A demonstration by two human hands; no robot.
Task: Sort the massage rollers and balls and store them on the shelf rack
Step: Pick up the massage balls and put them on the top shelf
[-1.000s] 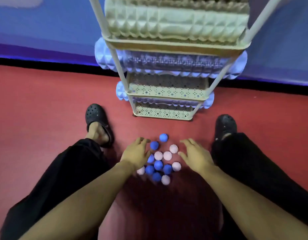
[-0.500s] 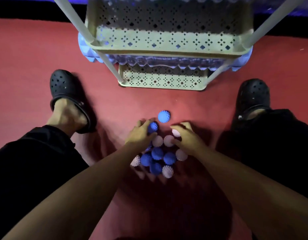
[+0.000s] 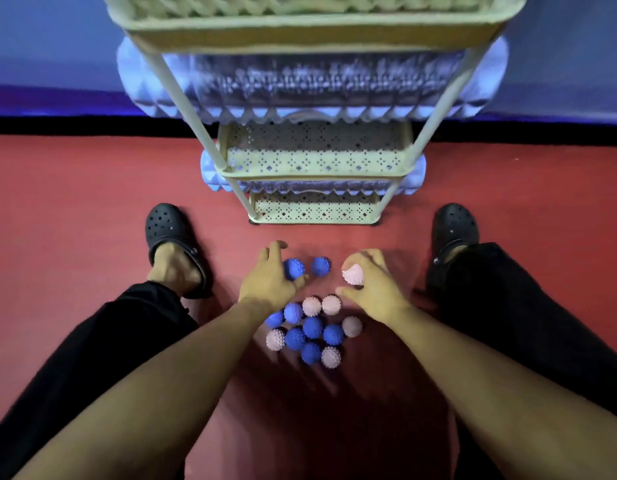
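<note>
1. The left hand [image 3: 270,280] curls its fingers round a blue ball [image 3: 294,269], held just above the floor [image 3: 75,202].
2. The right hand [image 3: 376,285] grips a pink ball [image 3: 353,274] between thumb and curled fingers.
3. A loose blue ball [image 3: 320,266] lies between the two hands, just beside the held blue one.
4. Below the hands a pile [image 3: 312,332] of blue and pink spiked balls sits touching on the red floor, between the person's legs.
5. Black clogs [image 3: 168,230] stand on either side.
6. Ahead stands the rack [image 3: 314,161]: a cream roller [image 3: 300,5] on the top shelf, blue rollers [image 3: 314,84] on lower shelves, their ends sticking out past the posts.
</note>
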